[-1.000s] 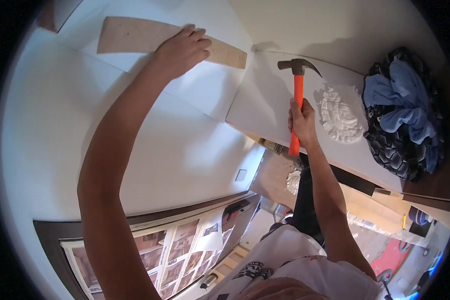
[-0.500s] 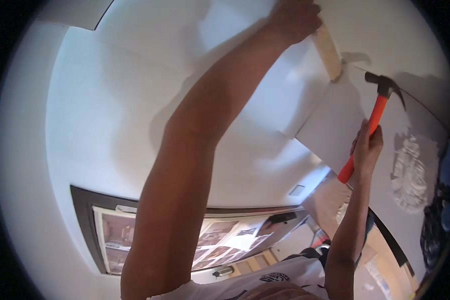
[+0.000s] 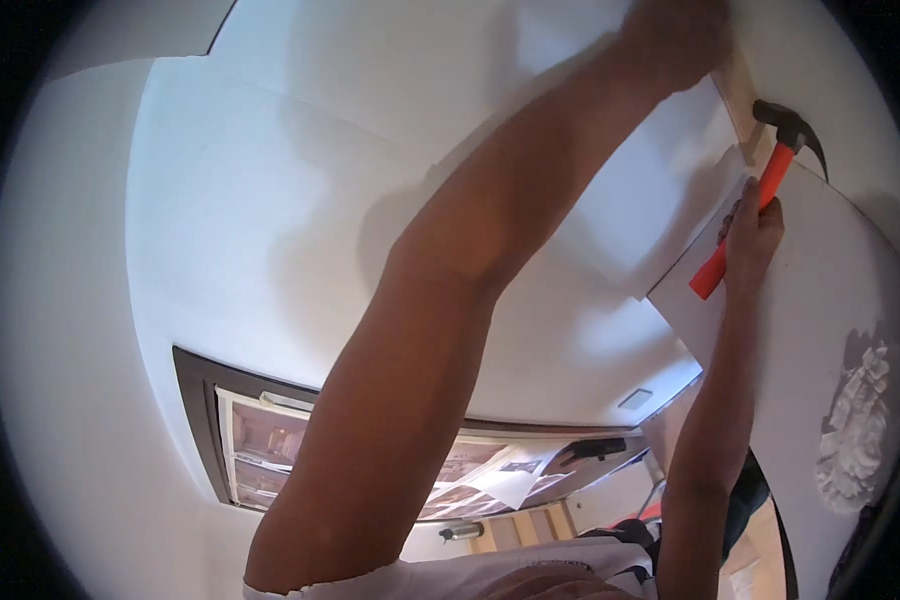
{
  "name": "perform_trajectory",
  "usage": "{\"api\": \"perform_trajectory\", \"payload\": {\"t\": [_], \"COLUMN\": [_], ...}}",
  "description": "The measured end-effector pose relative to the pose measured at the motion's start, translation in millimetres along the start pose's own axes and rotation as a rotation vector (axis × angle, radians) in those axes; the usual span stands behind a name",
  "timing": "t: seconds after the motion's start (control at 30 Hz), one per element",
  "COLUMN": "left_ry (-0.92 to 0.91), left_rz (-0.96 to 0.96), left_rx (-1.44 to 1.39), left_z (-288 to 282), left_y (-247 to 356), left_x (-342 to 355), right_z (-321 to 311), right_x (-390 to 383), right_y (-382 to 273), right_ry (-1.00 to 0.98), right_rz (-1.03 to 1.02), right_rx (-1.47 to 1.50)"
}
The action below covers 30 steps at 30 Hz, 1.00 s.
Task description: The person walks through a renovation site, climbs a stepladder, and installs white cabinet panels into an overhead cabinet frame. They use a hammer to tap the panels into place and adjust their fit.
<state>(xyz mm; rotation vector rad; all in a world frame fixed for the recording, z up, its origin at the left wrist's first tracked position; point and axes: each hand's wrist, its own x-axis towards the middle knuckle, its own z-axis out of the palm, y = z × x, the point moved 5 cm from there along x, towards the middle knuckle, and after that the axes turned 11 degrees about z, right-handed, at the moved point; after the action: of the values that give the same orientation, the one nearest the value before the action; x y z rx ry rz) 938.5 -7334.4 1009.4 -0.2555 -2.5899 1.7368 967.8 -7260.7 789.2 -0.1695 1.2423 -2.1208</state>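
Note:
My right hand [image 3: 753, 240] is wrapped around the orange handle of a claw hammer [image 3: 776, 174]. The hammer's dark head points upward, close beside the lower part of a pale wooden strip [image 3: 737, 95] in the picture. At the upper right, my left arm stretches across to that strip. My left hand [image 3: 678, 42] is closed on it, its fingers blurred and partly cut off by the top edge. The strip lies along a corner where white wall surfaces meet. Whether the hammer head touches it, I cannot tell.
A white board or shelf [image 3: 820, 290] spreads below the hammer, with a crumpled white heap [image 3: 855, 440] on it. A dark-framed window or glazed cabinet [image 3: 198, 390] is at lower left. A small square plate [image 3: 635, 399] sits on the white wall.
The hammer has risen and come nearer the wooden strip, with its handle still in my right hand. The whole view has shifted, and my left hand sits farther right in the picture.

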Motion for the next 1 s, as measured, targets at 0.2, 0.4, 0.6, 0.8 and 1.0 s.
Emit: {"api": "perform_trajectory", "payload": {"t": [0.2, 0.4, 0.6, 0.8, 1.0], "left_ry": [0.066, -0.087, -0.052, -0.083, -0.057], "left_rz": [0.07, 0.061, 0.155, 0.199, 0.224], "left_rx": [-0.186, -0.143, -0.161, -0.226, -0.205], "left_z": [25, 20, -25, -49, -60], "left_y": [-8, 5, 15, 28, 17], "left_x": [-2, -16, -45, -87, -112], "right_z": [-1, -5, -30, -35, -29], "right_x": [22, -22, -72, -109, -123], "right_y": [28, 18, 15, 11, 20], "right_ry": [-0.068, 0.031, 0.023, -0.029, -0.041], "right_rz": [0.114, 0.149, 0.239, 0.242, 0.191], "right_rx": [0.034, -0.038, 0.012, -0.016, -0.117]}}
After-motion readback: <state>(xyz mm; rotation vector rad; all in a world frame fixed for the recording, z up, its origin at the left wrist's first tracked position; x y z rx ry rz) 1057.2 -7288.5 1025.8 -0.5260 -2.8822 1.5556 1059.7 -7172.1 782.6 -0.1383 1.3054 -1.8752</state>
